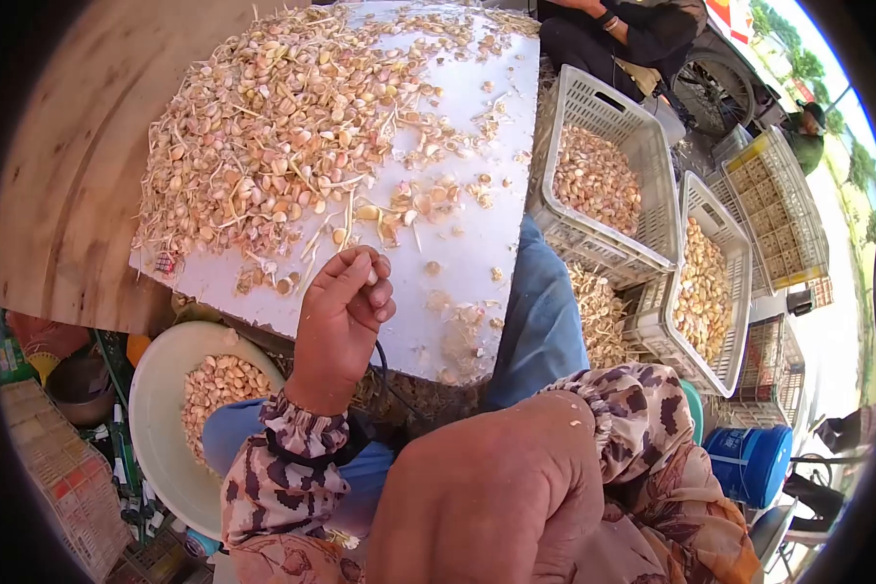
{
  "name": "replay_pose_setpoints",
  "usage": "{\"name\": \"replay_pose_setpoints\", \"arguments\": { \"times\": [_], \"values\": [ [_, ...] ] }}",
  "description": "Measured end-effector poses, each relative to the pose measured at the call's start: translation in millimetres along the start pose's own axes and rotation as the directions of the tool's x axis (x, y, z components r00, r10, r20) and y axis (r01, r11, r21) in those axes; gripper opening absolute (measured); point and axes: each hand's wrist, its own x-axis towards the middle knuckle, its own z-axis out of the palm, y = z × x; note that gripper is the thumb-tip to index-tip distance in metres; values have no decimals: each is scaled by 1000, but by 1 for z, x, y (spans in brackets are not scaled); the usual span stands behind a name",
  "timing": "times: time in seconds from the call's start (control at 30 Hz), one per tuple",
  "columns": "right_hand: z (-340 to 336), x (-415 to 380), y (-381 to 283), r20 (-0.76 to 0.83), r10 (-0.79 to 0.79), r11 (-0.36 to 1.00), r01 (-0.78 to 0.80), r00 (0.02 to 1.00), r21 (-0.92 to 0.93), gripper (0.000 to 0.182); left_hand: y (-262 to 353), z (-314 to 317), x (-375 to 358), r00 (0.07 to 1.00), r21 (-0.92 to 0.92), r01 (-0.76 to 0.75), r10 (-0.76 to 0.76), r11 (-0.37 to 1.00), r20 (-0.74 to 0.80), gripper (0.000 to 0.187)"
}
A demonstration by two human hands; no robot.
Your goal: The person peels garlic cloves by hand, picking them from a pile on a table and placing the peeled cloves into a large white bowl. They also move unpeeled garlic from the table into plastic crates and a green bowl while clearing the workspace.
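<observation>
My left hand [346, 311] is raised over the front edge of the white board [457, 234], its fingers pinched on a garlic clove [372, 276]. On the board lies a large heap of garlic cloves [263, 146], many with long pale sprouts, and loose skins are scattered to its right. Close to the camera, my right hand [487, 496] shows only its back and knuckles. Its fingers are turned down out of sight, so whether they hold anything is hidden.
A pale basin [156, 389] with cloves stands at lower left. On the right are a grey crate [603, 238] and a white crate [686, 316], both holding cloves, and a blue bucket [749, 465]. Another person [642, 39] sits at the far right.
</observation>
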Motion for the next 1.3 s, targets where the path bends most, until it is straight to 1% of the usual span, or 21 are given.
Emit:
{"name": "replay_pose_setpoints", "arguments": {
  "times": [0.23, 0.3, 0.33, 0.37, 0.4, 0.43, 0.47, 0.6, 0.63, 0.7, 0.73, 0.83, 0.9, 0.97, 1.0, 1.07, 1.1, 1.13, 1.17, 1.23, 1.3],
  "values": [
    [-27, 12, 4, 13, -77, 988, 78, 997, -130, 17, -9, 2, 8, 994, -213, 108, -104, 971, 29, 15],
    [-31, 5, -9, -163, 74, 901, -136, 984, -411, 19, -12, -4, 15, 992, -323, 125, -107, 938, 72, 21],
    [-38, 3, -15, -244, 5, 809, -147, 970, -568, 22, -6, 14, 10, 991, -324, 133, -116, 937, 73, 21],
    [-44, 0, -20, -311, -82, 690, -171, 947, -703, 25, 3, 48, -1, 991, -275, 1, -37, 961, -127, 23],
    [-46, -5, -26, -482, -170, 313, -416, 860, -854, 25, 10, 66, -6, 947, -202, -132, 63, 970, -314, 25],
    [-65, -10, -43, -528, -80, -173, -533, 846, -828, 23, 1, 32, 18, 998, -400, 55, -58, 915, 3, 28],
    [-91, -24, -51, -494, -59, -480, -459, 867, -748, 18, -9, 19, 24, 998, -404, 61, -66, 913, 2, 28],
    [-204, -80, -133, -715, -301, -596, -710, 631, -376, 12, -7, -3, 39, 981, -478, 108, -170, 872, -89, 16],
    [-228, -86, -140, -715, -294, -601, -705, 634, -377, 12, -5, -5, 42, 983, -483, 127, -175, 867, -57, 15],
    [-265, -102, -149, -736, -74, -814, -467, 673, -345, 15, -1, -10, 48, 983, -479, 154, -182, 864, -13, 14],
    [-277, -109, -145, -771, -7, -860, -398, 637, -320, 14, 1, -12, 50, 982, -460, 146, -183, 876, -36, 14],
    [-287, -111, -130, -843, -11, -906, -363, 537, -220, 11, 1, -16, 64, 982, -417, 151, -183, 896, -38, 15],
    [-282, -114, -120, -817, -122, -857, -475, 563, -200, 13, -2, -25, 77, 992, -237, 109, -120, 965, -32, 16],
    [-258, -108, -112, -585, -351, -656, -638, 731, -403, 14, -5, -22, 85, 993, 57, 22, -15, 998, -120, 21],
    [-236, -99, -106, -556, -375, -584, -655, 741, -480, 15, -6, -13, 85, 989, 170, -23, 47, 985, -141, 25],
    [-171, -85, -95, -737, -292, -243, -793, 609, -559, 17, -13, -3, 82, 988, 319, -100, 131, 943, -77, 30],
    [-152, -91, -87, -663, -318, -349, -734, 677, -583, 16, -13, -1, 83, 998, 345, -32, 46, 938, -32, 30],
    [-138, -99, -85, -674, -314, -481, -724, 669, -495, 17, -15, 10, 78, 1000, 411, 4, 2, 912, -14, 30],
    [-115, -105, -84, -638, -359, -484, -720, 681, -497, 16, -20, 26, 65, 1000, 481, 14, -22, 877, 12, 31],
    [-77, -109, -88, -749, -319, -461, -786, 580, -412, 21, -36, 42, 54, 996, 548, 10, -58, 836, 71, 32],
    [-51, -114, -91, -790, -259, -485, -782, 555, -391, 22, -54, 37, 52, 958, 487, 160, -254, 859, 135, 22]
  ]
}}
